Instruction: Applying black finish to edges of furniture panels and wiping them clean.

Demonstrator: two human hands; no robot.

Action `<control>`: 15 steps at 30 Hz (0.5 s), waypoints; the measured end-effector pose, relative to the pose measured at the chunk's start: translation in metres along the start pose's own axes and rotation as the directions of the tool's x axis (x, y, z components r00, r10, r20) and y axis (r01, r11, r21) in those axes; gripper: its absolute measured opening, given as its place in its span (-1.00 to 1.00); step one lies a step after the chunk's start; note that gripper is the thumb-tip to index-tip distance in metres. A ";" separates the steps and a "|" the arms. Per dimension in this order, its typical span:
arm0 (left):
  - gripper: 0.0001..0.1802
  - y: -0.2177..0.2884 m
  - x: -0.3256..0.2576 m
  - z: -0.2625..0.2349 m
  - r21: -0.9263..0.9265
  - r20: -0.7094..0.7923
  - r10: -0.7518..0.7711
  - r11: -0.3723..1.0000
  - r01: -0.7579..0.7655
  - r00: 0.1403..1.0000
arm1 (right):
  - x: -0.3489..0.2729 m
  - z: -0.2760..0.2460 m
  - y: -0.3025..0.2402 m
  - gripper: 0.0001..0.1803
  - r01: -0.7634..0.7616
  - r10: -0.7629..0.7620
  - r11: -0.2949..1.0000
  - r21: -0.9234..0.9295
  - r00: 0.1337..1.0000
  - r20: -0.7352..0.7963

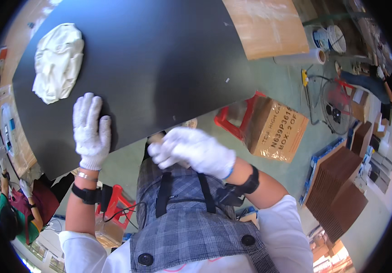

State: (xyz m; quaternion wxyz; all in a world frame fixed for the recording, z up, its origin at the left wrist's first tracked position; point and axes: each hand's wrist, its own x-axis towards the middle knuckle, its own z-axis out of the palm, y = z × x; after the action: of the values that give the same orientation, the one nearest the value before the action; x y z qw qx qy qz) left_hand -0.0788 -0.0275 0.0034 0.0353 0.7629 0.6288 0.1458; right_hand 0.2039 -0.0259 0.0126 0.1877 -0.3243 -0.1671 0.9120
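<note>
My left hand [88,132], in a white knit glove, lies flat on the large black tabletop [168,54] near its front left edge, fingers stretched out and holding nothing. Beyond it rests a crumpled white cloth bundle [59,63]. My right hand [191,150], gloved as well and slightly blurred, hovers over my lap just off the table's front edge. Its fingers are curled, and a small tan object [157,138] shows at their tips; its kind is too blurred to tell. Behind this hand, a round pale thing [190,123] is partly hidden.
At right, a taped cardboard box [278,129] sits by a red stool [237,119]. Flat cardboard [268,27] and a film roll [303,57] lie at the far right. Stacked brown boards [334,173] stand further right. A co-worker [27,204] is at the left, another person [369,84] far right.
</note>
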 end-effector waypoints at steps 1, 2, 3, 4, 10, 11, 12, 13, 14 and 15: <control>-0.52 0.002 0.001 -0.003 0.007 -0.020 0.007 1.000 -0.007 1.000 | -0.002 -0.010 0.010 -0.79 0.180 -0.187 0.963 0.201 0.982 0.016; -0.52 0.003 0.001 -0.009 -0.018 -0.046 0.024 1.000 -0.025 0.999 | -0.008 -0.005 -0.009 -0.79 0.149 -0.138 0.974 0.168 0.988 -0.074; -0.52 0.002 0.002 -0.006 -0.045 -0.072 0.044 0.998 -0.047 0.996 | -0.008 -0.009 -0.015 -0.79 0.149 -0.135 0.980 0.130 0.985 -0.111; -0.53 0.005 0.004 -0.006 -0.052 -0.068 0.038 0.998 -0.041 0.997 | -0.008 -0.005 -0.023 -0.83 0.161 -0.143 0.964 0.211 0.985 -0.095; -0.56 -0.007 -0.005 -0.010 -0.167 -0.073 0.037 0.985 -0.048 0.997 | 0.037 0.052 -0.052 -0.86 0.080 -0.061 0.992 0.100 0.981 -0.186; -0.56 -0.011 -0.013 -0.014 -0.207 -0.081 0.048 0.976 -0.064 0.996 | 0.054 0.068 -0.058 -0.87 0.080 -0.065 0.993 0.088 0.985 -0.160; -0.56 -0.015 -0.019 -0.021 -0.257 -0.039 0.086 0.962 -0.093 0.996 | 0.071 0.084 -0.065 -0.88 0.084 -0.073 0.994 0.075 0.988 -0.138; -0.56 -0.022 -0.028 -0.028 -0.305 0.002 0.123 0.945 -0.117 0.992 | 0.090 0.104 -0.072 -0.88 0.098 -0.093 0.995 0.021 0.980 -0.175; -0.58 -0.031 -0.039 -0.031 -0.347 0.033 0.217 0.918 -0.193 0.976 | 0.109 0.119 -0.080 -0.88 0.099 -0.099 0.995 -0.007 0.981 -0.166; -0.62 -0.040 -0.049 -0.040 -0.386 0.018 0.260 0.892 -0.233 0.965 | 0.130 0.132 -0.087 -0.87 0.098 -0.102 0.995 -0.029 0.982 -0.162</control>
State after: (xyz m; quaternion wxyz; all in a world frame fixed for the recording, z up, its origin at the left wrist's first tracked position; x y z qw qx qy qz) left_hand -0.1352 -0.0721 0.0230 0.1859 0.8196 0.4849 0.2419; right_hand 0.0445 0.0848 0.0776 0.2427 -0.3911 -0.1769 0.8700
